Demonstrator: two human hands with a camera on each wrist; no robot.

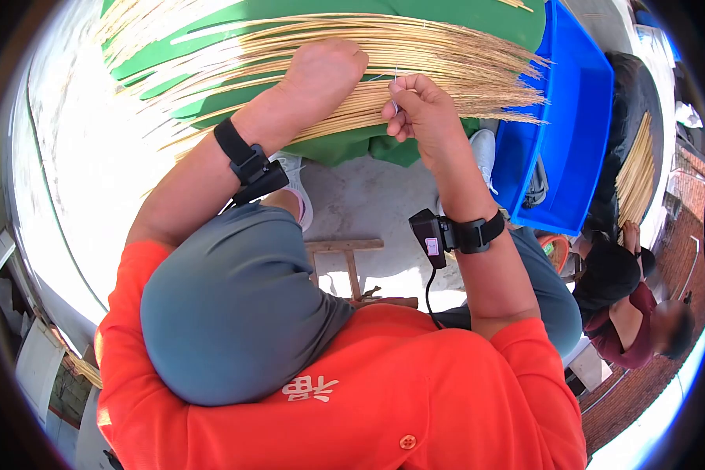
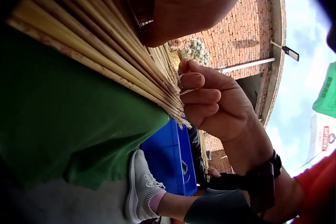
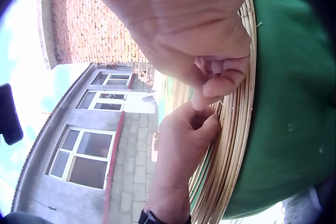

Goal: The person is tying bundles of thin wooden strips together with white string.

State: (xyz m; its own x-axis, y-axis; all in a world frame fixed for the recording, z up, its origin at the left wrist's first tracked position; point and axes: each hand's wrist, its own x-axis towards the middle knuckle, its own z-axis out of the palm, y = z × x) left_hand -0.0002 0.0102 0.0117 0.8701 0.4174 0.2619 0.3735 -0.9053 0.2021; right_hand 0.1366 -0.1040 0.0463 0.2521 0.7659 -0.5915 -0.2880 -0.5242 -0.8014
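Long straw-coloured stalks (image 1: 446, 59) with feathery tips lie side by side on a green cloth (image 1: 486, 9). My left hand (image 1: 321, 74) is down on the stalks near their middle, its thumb and fingers bent in against them; its fingertips are hidden in the head view. To its right, close over the stalks, my right hand (image 1: 427, 113) pinches a thin pale thread (image 1: 396, 76) between thumb and curled fingers. The thread's far end passes toward the left hand. From the left wrist view, the right hand (image 2: 226, 103) shows beside the feathery ends, a strand at its fingers.
A blue plastic bin (image 1: 560, 141) stands right of the cloth, with a dark coiled item inside. Beneath the cloth's near edge are my shoes (image 1: 484, 153) and a wooden stool (image 1: 345, 247). Another person (image 1: 634, 313) sits at the far right near more stalks (image 1: 636, 172).
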